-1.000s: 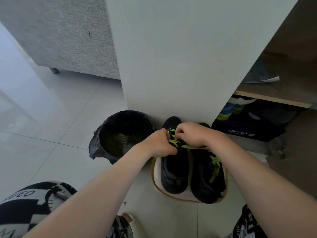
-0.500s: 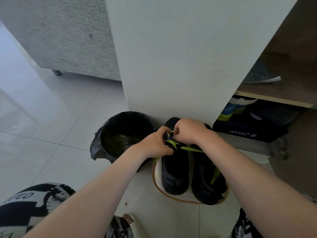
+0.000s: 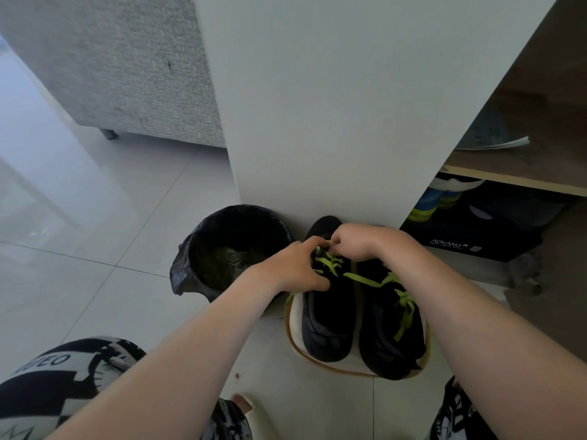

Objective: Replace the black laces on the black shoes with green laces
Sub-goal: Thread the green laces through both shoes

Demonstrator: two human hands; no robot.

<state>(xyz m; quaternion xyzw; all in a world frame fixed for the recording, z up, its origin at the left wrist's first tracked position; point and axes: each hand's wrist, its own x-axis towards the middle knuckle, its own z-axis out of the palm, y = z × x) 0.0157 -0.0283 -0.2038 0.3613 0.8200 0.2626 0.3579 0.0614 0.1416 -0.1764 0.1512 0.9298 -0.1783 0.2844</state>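
Two black shoes stand side by side on a white mat (image 3: 293, 315) at the foot of a white cabinet panel. The left shoe (image 3: 327, 319) carries a green lace (image 3: 330, 263) over its upper eyelets, and one strand runs right across to the right shoe (image 3: 386, 338). That right shoe has its own green lace (image 3: 405, 308) hanging down its tongue. My left hand (image 3: 293, 268) holds the left shoe's near side with curled fingers at the lace. My right hand (image 3: 362, 241) pinches the lace at the shoe's top. The fingertips hide the eyelets.
A small bin lined with a black bag (image 3: 228, 249) stands just left of the shoes. The white cabinet panel (image 3: 333, 106) rises behind. On the right, open shelves hold a dark AOKANG shoebox (image 3: 470, 236) and papers. A grey sofa (image 3: 120, 58) is at the back left on the tiled floor.
Both hands have shifted a little up the left shoe toward its top, working the green lace. The shoes and bin have stayed where they were.
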